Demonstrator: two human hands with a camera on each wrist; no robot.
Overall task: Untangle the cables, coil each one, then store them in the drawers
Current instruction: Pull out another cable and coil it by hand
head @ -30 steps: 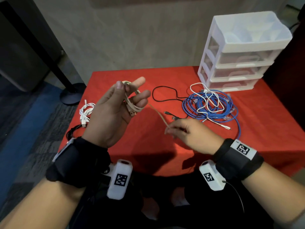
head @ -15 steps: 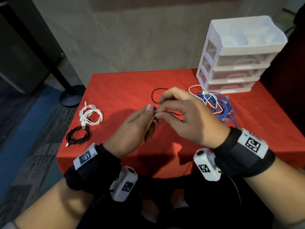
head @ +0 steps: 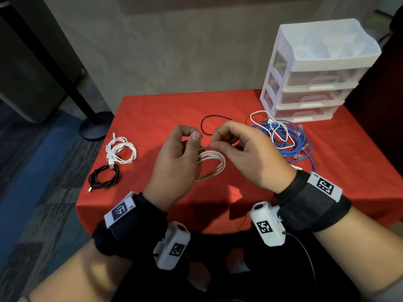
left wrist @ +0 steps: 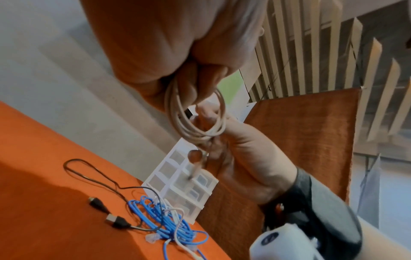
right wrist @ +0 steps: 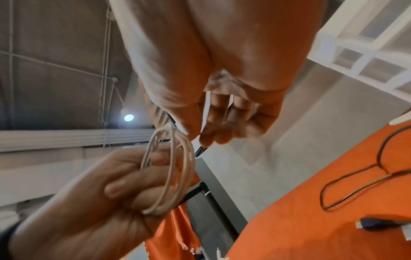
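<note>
L hand (head: 174, 162) grips round beige cable coil (head: 214, 163).

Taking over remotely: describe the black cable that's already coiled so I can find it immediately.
Start at the red table and go to its left edge, opposite the white drawer unit. Two coiled bundles lie there side by side; the coiled black cable is the nearer one, just in front of the coiled white cable. Unlike the loose black cable mid-table, it is wound tight.
</note>
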